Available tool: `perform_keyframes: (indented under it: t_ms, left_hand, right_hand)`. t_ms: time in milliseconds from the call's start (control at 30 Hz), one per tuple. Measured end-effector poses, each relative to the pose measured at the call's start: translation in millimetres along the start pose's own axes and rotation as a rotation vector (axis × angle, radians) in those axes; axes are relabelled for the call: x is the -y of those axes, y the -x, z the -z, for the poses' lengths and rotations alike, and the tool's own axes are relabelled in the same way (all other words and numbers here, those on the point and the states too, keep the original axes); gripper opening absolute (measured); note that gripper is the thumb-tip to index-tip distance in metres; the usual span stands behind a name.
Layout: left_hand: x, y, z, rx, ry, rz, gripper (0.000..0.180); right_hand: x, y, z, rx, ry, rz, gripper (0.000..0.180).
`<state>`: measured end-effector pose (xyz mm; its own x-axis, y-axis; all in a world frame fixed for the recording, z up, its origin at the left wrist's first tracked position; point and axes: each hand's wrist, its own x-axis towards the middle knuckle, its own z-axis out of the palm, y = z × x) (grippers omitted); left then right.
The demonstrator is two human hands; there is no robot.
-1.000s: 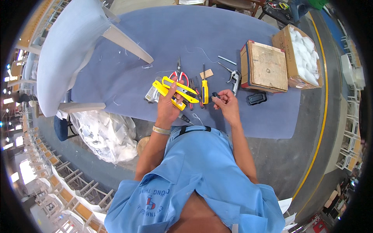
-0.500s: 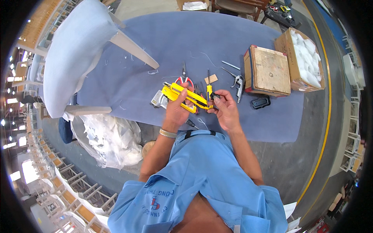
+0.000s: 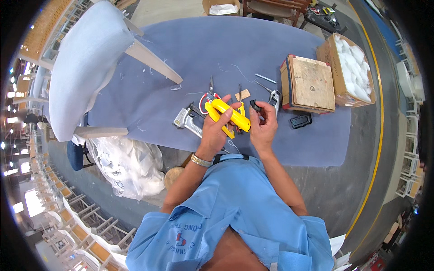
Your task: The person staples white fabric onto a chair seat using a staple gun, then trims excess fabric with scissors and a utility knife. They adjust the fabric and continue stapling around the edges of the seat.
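Observation:
My left hand (image 3: 215,134) is closed around a yellow utility knife (image 3: 233,116), whose plastic body shows as two long yellow pieces side by side. Just to its right, my right hand (image 3: 264,130) pinches a small black part (image 3: 255,105) between thumb and fingers, apart from the yellow body. Beyond my hands lie red-handled pliers (image 3: 211,90) and a yellow screwdriver (image 3: 241,108), partly hidden by the knife. A silver staple gun (image 3: 184,119) rests left of my left hand. An air blow gun (image 3: 275,99) lies past my right hand.
On the blue-covered table (image 3: 181,40), a chair with light blue upholstery (image 3: 86,63) lies at left. At right stand a wooden box (image 3: 312,83), a carton of white stuffing (image 3: 352,67) and a small black case (image 3: 301,120). A plastic bag (image 3: 126,165) sits below the left edge.
The yellow knife has turned in my left hand, its right end now tilting lower. My right hand has moved slightly up and right, drawing the black part away from the knife.

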<state>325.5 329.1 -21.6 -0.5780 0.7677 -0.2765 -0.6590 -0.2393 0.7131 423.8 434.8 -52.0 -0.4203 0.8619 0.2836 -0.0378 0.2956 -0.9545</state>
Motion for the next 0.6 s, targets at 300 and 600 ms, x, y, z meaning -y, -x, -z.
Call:
perform_keyframes:
  t_ms: [300, 600]
  left_hand:
    - [-9, -11, 22, -0.086, 0.193, -0.089, 0.043]
    - [-9, -12, 36, -0.058, 0.203, -0.124, 0.044]
  right_hand:
    - [-3, -9, 31, 0.092, -0.364, -0.207, 0.016]
    - [13, -3, 22, 0.377, -0.397, -0.261, 0.020]
